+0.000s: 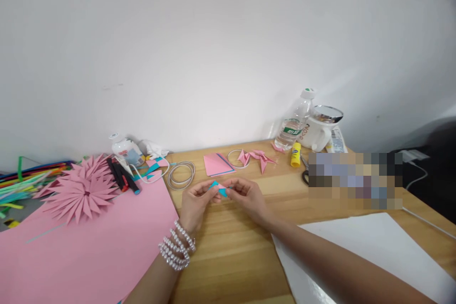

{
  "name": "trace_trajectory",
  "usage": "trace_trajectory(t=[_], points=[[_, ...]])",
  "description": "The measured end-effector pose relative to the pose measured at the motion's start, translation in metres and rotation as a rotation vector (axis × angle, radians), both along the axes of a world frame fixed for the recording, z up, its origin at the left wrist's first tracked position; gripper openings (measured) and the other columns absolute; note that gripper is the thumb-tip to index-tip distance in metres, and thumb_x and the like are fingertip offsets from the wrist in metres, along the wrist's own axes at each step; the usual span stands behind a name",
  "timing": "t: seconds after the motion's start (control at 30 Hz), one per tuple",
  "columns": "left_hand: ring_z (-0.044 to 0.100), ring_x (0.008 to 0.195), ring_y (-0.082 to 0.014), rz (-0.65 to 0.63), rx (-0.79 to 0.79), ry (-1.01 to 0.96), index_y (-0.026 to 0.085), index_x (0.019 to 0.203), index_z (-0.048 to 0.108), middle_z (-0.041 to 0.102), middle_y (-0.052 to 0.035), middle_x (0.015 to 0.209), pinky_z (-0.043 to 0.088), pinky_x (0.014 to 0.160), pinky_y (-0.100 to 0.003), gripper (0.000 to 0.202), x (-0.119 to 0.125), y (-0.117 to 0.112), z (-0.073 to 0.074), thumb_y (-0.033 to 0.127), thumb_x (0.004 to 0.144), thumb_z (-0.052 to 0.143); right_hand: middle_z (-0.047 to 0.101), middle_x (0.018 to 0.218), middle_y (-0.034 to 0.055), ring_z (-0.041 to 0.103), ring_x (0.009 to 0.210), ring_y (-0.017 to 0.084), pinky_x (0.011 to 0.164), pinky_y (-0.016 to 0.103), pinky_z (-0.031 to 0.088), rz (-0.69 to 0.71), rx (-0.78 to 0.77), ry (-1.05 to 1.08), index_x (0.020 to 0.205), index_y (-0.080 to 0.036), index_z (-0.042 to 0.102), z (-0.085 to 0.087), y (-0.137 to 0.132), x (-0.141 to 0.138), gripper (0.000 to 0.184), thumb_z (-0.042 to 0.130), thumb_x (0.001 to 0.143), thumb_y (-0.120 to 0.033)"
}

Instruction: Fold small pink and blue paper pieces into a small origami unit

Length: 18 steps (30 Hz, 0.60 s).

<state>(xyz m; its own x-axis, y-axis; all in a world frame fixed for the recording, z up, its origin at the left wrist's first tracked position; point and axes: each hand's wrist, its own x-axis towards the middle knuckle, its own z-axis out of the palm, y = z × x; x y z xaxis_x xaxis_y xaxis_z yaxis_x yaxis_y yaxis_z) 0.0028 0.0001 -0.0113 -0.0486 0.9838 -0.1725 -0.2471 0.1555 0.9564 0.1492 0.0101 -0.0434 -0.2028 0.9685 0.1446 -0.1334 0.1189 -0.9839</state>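
Between my two hands, just above the wooden table (210, 237), is a small folded piece of blue and pink paper (222, 192). My left hand (198, 199) pinches its left side, with the thumb on top; a bracelet of pearly beads (176, 247) circles that wrist. On the other side, my right hand (248, 195) grips the right end between thumb and fingers. Beyond the hands lies a stack of pink and blue paper squares (218, 164). Folded pink paper shapes (262, 159) rest to the right of the stack, near a coiled pale cable (181, 175).
Pink paper sheets (107, 256) cover the left, with a pink paper flower (85, 192) and markers (123, 175). At the back right stand a water bottle (292, 128), a glue stick (295, 155) and a white mug (315, 134). Scissors (305, 177) lie beside a blurred patch; a white sheet (356, 251) is nearer.
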Motion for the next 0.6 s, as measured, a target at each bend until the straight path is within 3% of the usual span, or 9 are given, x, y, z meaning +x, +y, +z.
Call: trace_trajectory(t=[0.17,0.37,0.6], points=[[0.061,0.053,-0.0107,-0.032,-0.007,-0.054,0.011,0.076,0.069,0.07,-0.0052,0.066,0.051,0.055,-0.021,0.026,-0.0012,0.0006,-0.0011,0.021,0.053,0.076,0.065,0.065,0.0003,0.054,0.058,0.011,0.059,0.025,0.044,0.035,-0.094,0.052,0.075,-0.017,0.068,0.0034,0.0015,0.0019,0.02,0.066,0.065,-0.034],[0.06,0.049,-0.0115,-0.013,0.015,0.024,0.009,0.077,0.068,0.069,-0.0048,0.061,0.05,0.051,-0.022,0.028,0.0011,-0.0003,0.0016,0.021,0.053,0.076,0.064,0.064,0.0002,0.053,0.055,0.01,0.056,0.023,0.042,0.057,-0.173,0.091,0.071,-0.016,0.067,0.0078,0.0014,0.0015,0.02,0.069,0.062,-0.034],[0.062,0.052,-0.0133,-0.077,0.012,-0.021,0.009,0.079,0.067,0.07,-0.006,0.064,0.052,0.053,-0.023,0.029,0.0029,-0.0029,-0.0002,0.024,0.056,0.074,0.065,0.065,0.0008,0.055,0.056,0.01,0.056,0.023,0.042,0.03,-0.235,0.143,0.077,-0.015,0.065,0.009,0.0001,0.0005,0.027,0.072,0.059,-0.033]])
